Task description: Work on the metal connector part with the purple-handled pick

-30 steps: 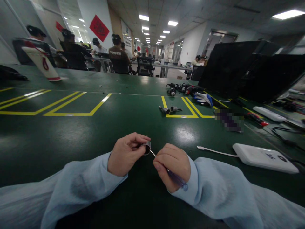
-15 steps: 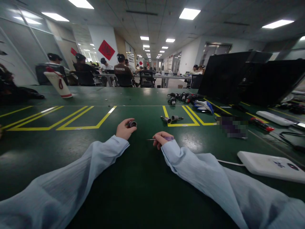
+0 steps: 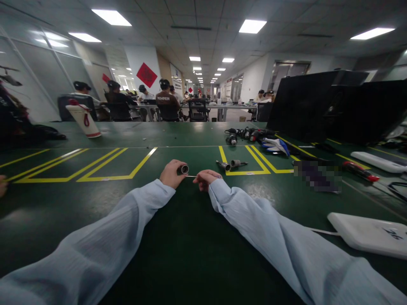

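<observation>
The left hand pinches a hollow metal socket above the green table, thumb and fingers closed round it; the right hand, fingers curled round a thin-shafted screwdriver, has just narrowed the gap; the shaft now reaches the left thumb, contact unclear, which seems to put the tool within working reach of the socket.

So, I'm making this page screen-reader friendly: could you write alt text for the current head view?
A person's left hand holds a round metal part, and the right hand holds a thin-shafted tool with its tip close by, at a green table. Two metal pieces lie beyond the right hand; people sit farther back.
</observation>
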Motion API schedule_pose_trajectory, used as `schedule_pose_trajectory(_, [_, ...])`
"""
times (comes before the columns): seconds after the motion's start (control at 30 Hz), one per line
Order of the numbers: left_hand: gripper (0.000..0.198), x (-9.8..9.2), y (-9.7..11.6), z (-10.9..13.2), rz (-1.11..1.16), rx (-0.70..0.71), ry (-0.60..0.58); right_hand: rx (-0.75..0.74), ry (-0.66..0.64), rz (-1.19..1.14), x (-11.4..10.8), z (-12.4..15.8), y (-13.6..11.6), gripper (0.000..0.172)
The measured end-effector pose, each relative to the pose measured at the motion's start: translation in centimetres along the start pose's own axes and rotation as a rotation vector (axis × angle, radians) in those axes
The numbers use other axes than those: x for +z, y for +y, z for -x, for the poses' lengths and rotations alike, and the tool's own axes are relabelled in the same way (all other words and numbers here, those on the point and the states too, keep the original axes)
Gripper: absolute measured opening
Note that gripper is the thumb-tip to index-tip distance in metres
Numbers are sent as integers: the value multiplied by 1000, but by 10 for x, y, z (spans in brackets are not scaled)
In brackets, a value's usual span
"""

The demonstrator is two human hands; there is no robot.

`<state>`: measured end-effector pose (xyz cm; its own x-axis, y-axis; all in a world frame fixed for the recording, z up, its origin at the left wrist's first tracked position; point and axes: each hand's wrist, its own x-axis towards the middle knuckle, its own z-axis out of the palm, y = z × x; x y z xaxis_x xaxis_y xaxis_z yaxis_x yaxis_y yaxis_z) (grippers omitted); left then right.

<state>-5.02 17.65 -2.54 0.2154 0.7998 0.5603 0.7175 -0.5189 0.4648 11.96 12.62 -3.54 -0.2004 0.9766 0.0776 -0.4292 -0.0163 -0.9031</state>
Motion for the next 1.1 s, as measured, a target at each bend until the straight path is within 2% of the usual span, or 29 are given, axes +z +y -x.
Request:
schedule_pose_trajectory(0.2, [27, 0, 4, 2, -29, 46, -54, 15, -60, -33, -4, -3, 1, 18])
schedule_pose_trajectory(0.5, [15, 0, 8, 4, 39, 97, -156, -98, -60, 117, 2, 1, 4, 21])
schedule_pose_trajectory(0.8, [10, -1, 11, 6, 35, 143, -120, -145, -18, 257, 4, 2, 9, 15])
schedule_pose_trajectory(1.1, [8, -4, 16, 8, 77, 163, -111, -113, -58, 205, -1, 1, 4, 26])
